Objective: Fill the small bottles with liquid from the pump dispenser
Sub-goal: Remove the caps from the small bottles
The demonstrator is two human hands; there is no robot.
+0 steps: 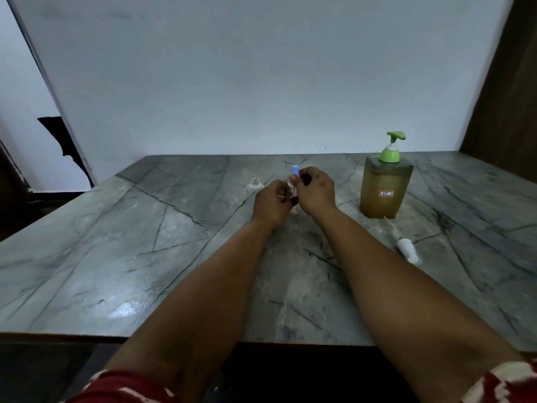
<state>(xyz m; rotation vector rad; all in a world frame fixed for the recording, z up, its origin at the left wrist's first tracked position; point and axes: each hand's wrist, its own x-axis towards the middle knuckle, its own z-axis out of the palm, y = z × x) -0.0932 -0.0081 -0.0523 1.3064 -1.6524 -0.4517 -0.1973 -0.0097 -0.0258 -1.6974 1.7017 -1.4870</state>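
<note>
Where both hands (293, 196) meet, blue-capped bottle (294, 177).

Glossy veined stone table (122, 257); clear plastic small bottle (255, 185); translucent plastic dispenser (383, 187) with smooth green plastic pump (393, 146); matt painted wall (261, 77).

place: I think a plain room in a home | I work at a grey marble-pattern table (122, 257) | bare white wall (232, 82) behind | dark wooden panel (505, 97) at my right | household pump dispenser (385, 184) on the table
</note>
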